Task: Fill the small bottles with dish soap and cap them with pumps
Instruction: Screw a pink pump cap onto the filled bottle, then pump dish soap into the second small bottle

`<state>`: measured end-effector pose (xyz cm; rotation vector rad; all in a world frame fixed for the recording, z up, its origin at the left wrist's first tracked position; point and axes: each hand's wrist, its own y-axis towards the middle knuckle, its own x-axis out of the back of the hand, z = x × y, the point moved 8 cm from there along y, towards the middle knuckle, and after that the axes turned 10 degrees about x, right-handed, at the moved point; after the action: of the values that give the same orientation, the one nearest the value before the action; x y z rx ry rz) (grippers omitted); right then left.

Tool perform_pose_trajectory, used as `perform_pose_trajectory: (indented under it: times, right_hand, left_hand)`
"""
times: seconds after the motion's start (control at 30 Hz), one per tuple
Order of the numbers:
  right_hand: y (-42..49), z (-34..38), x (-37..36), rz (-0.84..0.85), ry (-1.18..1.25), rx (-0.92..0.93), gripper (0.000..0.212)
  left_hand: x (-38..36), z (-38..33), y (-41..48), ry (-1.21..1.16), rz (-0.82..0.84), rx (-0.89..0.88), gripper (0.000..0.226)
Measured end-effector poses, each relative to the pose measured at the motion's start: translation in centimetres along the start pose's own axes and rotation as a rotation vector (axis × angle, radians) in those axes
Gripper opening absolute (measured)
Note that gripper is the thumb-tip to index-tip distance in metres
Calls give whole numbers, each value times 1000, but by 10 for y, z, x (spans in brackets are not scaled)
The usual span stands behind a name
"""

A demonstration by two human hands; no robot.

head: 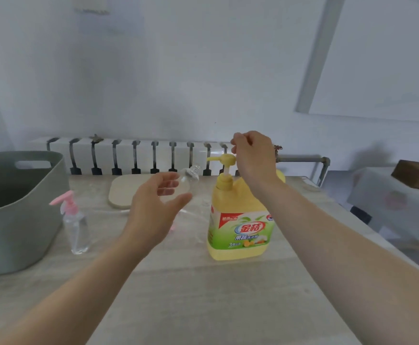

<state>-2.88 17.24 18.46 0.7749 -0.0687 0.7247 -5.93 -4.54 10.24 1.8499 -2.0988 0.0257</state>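
My left fingers [165,180] and thumb are curled round the small clear bottle [189,179], clamped on its body. It's held off the bench [203,295], tilted, with the open neck pointing up and right. It looks empty and has no pump on it. My left hand [153,210] is mid-scene, just left of the dish soap jug [241,227].

My right fingers [241,141] are curled, thumb and forefinger close together above the yellow pump head [226,159]. The right hand [252,155] sits against the pump head's right end. I can't tell whether it grips or only rests there.

The step in hand looks like filling. The bottle mouth is near the spout tip [211,158], a bit low and left of it, not yet under. Next move calls for bringing the neck right below the spout, then pressing the head straight down. The mouth is narrow, so a miss means soap on the bench.

A second small bottle [77,230] with a pink pump [66,201] stands near left. Its contents look clear, so I can't tell the fill. A grey-green basket [29,220] is at far left. A beige board [121,192] and a radiator [133,155] are at the far side.
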Motion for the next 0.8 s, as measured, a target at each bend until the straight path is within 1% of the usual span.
perform_pose_trajectory:
  times: [0.07, 0.13, 0.27, 0.43, 0.63, 0.8]
  right_hand:
    - [5, -5, -10, 45, 14, -47, 41]
    - [10, -9, -19, 108, 15, -93, 44]
    - [15, -21, -38, 307, -31, -190, 43]
    - [11, -22, -51, 508, -67, -273, 42]
    - [7, -22, -56, 670, -236, -341, 40]
    - [5, -23, -59, 788, -336, -390, 33]
  left_hand:
    - [-4, -4, 3, 38, 12, -20, 42]
    - [-6, -6, 4, 82, 11, -31, 42]
    - [-7, -10, 8, 141, -4, -47, 44]
    - [-6, -16, 10, 214, -46, -72, 45]
    - [-4, -22, 12, 293, -74, -97, 46]
    - [-3, -29, 10, 321, -100, -124, 47]
